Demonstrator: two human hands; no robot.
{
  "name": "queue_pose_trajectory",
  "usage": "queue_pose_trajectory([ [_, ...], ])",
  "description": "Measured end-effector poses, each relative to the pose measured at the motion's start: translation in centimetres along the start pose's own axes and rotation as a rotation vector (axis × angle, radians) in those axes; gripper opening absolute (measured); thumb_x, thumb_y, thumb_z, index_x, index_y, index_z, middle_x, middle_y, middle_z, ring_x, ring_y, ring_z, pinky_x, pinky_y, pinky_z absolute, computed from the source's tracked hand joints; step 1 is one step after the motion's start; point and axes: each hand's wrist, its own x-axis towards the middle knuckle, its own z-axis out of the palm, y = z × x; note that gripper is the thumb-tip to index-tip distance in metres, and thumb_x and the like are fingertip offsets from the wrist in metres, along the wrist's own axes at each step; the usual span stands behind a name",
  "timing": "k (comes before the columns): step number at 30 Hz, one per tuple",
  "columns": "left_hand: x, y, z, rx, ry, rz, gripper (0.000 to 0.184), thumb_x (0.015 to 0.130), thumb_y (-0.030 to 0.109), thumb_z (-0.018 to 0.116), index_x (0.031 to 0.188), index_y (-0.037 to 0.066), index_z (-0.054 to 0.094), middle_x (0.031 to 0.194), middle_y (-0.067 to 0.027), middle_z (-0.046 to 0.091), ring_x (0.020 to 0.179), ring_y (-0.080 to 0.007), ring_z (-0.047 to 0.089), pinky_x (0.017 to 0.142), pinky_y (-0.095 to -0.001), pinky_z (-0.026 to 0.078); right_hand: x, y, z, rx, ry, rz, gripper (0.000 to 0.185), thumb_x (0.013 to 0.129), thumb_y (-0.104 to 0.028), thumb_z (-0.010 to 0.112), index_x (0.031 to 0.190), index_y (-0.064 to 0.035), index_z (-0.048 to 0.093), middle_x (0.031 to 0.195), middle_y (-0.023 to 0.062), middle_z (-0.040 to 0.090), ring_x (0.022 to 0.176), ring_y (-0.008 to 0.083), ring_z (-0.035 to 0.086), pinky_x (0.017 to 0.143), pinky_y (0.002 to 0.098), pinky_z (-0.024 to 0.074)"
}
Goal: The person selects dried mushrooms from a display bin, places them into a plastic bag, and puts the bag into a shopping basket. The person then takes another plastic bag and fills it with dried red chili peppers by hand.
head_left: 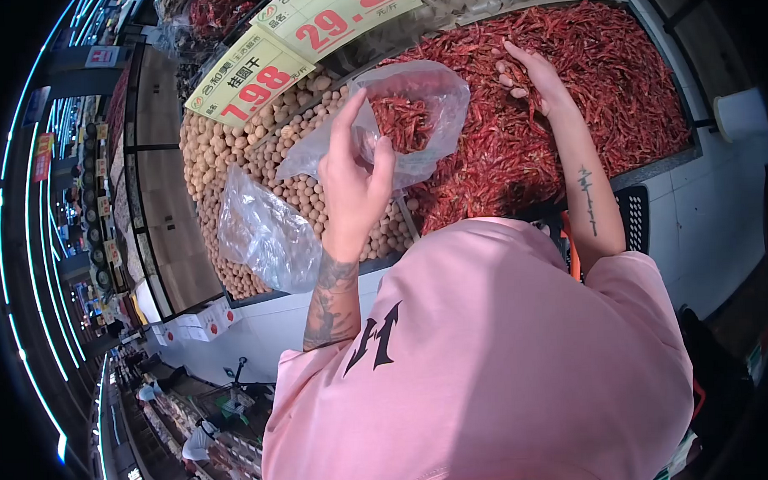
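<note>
My left hand (356, 177) grips the edge of a clear plastic bag (446, 90), its thumb and fingers around the near side. The bag's mouth faces up, and a small heap of dried red chilies (403, 121) lies inside. My right hand (534, 78) is over the large bed of dried chilies (615, 88), to the right of the bag. Its fingers curl inward, and a few chilies show against the palm. How many it holds is hidden.
Left of the chilies is a bin of round tan dried longans (229, 152). A second clear plastic bag (270, 235) lies on them. Yellow price signs (247, 80) stand behind. A black basket (634, 218) is near my right elbow.
</note>
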Motion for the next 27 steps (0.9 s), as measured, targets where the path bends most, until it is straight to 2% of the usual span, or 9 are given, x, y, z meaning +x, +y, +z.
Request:
queue_pose_trajectory([
  [5,0.2,0.6,0.0,0.064,-0.014,-0.018,0.056,0.086,-0.002,0.061,0.141,0.004,0.048,0.071,0.0034,0.050,0.061,-0.0040,0.043,0.056,-0.0198,0.037,-2.0,-0.7,6.1,-0.579,-0.455,-0.060,0.026,0.097,-0.028,0.059,0.105,-0.0037,0.062,0.073,-0.0012,0.058,0.060,0.0074,0.054,0.043,0.0240,0.0372],
  [9,0.3,0.3,0.8,0.054,-0.015,0.069,0.055,0.083,0.001,0.061,0.137,0.003,0.049,0.063,-0.0044,0.050,0.054,-0.0122,0.047,0.055,-0.0264,0.043,-1.8,0.7,13.2,-1.290,-0.575,-0.411,0.025,0.078,-0.016,0.067,0.098,-0.0009,0.064,0.081,0.0134,0.067,0.071,0.0259,0.064,0.064,0.0387,0.0494],
  [13,-0.1,1.6,0.9,0.113,-0.062,0.097,0.055,0.084,0.000,0.060,0.138,0.004,0.049,0.064,-0.0040,0.051,0.055,-0.0111,0.048,0.054,-0.0260,0.042,-2.0,2.0,18.4,-1.476,-0.646,-0.409,0.027,0.078,-0.018,0.069,0.093,0.0035,0.066,0.097,0.0220,0.069,0.091,0.0364,0.067,0.081,0.0424,0.0523],
  [14,-0.2,1.7,0.6,0.081,-0.068,0.047,0.055,0.085,-0.001,0.060,0.139,0.003,0.048,0.069,-0.0008,0.052,0.060,-0.0074,0.047,0.057,-0.0230,0.041,-2.5,2.3,17.9,-1.167,-0.666,-0.563,0.028,0.078,-0.016,0.069,0.095,0.0055,0.067,0.105,0.0223,0.067,0.099,0.0361,0.065,0.084,0.0412,0.0518],
  [17,-0.1,1.1,-0.2,0.032,-0.043,0.044,0.056,0.087,-0.004,0.057,0.141,0.003,0.047,0.082,0.0002,0.058,0.067,-0.0039,0.050,0.061,-0.0201,0.043,-3.1,1.0,18.7,-1.387,-0.669,-0.340,0.029,0.077,-0.014,0.068,0.099,0.0054,0.068,0.109,0.0229,0.066,0.101,0.0368,0.065,0.086,0.0405,0.0516],
  [19,-0.4,0.9,-0.6,0.056,-0.013,-0.035,0.056,0.087,-0.005,0.057,0.141,0.003,0.047,0.088,-0.0017,0.061,0.068,-0.0039,0.051,0.062,-0.0199,0.043,-1.6,2.6,16.6,-1.330,-0.670,-0.427,0.029,0.077,-0.013,0.065,0.101,0.0038,0.069,0.103,0.0219,0.067,0.098,0.0366,0.065,0.085,0.0404,0.0518],
  [23,-0.1,0.8,-0.7,0.065,-0.003,-0.119,0.055,0.087,-0.005,0.057,0.141,0.002,0.047,0.092,-0.0021,0.062,0.070,-0.0037,0.051,0.062,-0.0194,0.042,-1.6,1.4,11.5,-1.025,-0.508,-0.784,0.021,0.082,-0.011,0.062,0.096,0.0025,0.069,0.090,0.0146,0.070,0.082,0.0291,0.068,0.077,0.0366,0.0534],
  [25,0.4,0.4,-0.5,0.048,0.015,-0.088,0.055,0.087,-0.004,0.057,0.141,0.002,0.046,0.097,-0.0031,0.063,0.070,-0.0041,0.051,0.062,-0.0191,0.042,-1.8,0.0,8.9,-0.998,-0.242,-0.593,0.020,0.084,-0.012,0.063,0.099,-0.0009,0.070,0.098,0.0137,0.069,0.091,0.0245,0.067,0.082,0.0347,0.0529],
  [27,0.5,-1.0,-0.5,-0.013,0.009,-0.047,0.055,0.087,-0.004,0.058,0.141,0.003,0.047,0.105,-0.0030,0.062,0.070,-0.0041,0.051,0.062,-0.0190,0.042,0.9,0.9,4.6,-1.293,0.067,-0.854,0.022,0.083,-0.015,0.068,0.102,-0.0040,0.071,0.107,0.0152,0.068,0.102,0.0229,0.065,0.090,0.0386,0.0507],
])
